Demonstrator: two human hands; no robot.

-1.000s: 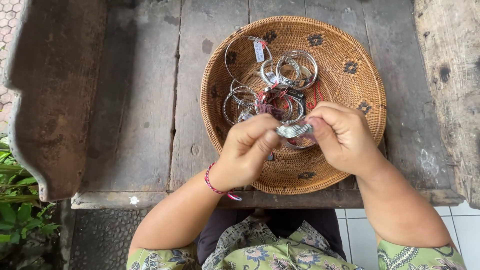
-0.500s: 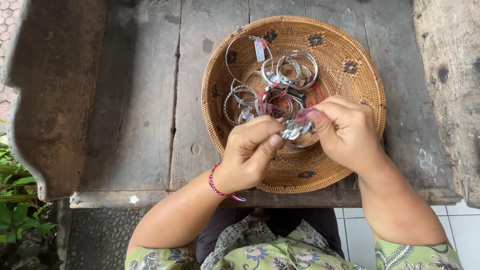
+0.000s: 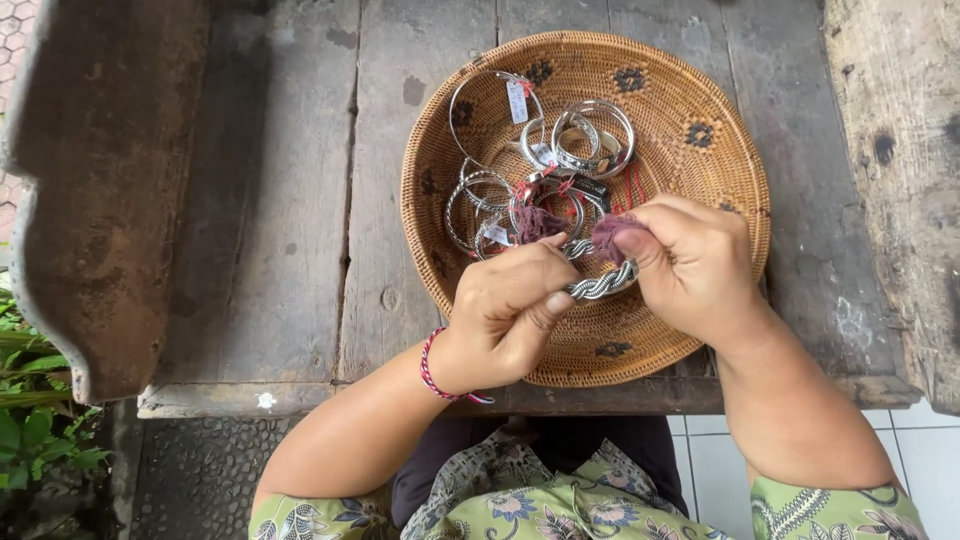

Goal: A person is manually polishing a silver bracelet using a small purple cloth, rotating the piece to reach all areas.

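Both hands (image 3: 600, 285) pinching twisted bangle (image 3: 602, 284), over basket (image 3: 700, 130)

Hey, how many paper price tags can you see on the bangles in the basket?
3, possibly more hidden. One hangs on the big thin bangle at the basket's far side, one sits below it mid-pile, one lies low-left, near the left hand.

Weathered plank table (image 3: 280, 200) bears a woven basket (image 3: 720, 150), seemingly alone.

worn grey wooden table (image 3: 280, 200) w/ cracked planks. green plants (image 3: 35, 440) at lower left by its edge, white floor tiles (image 3: 715, 470) at btm right.
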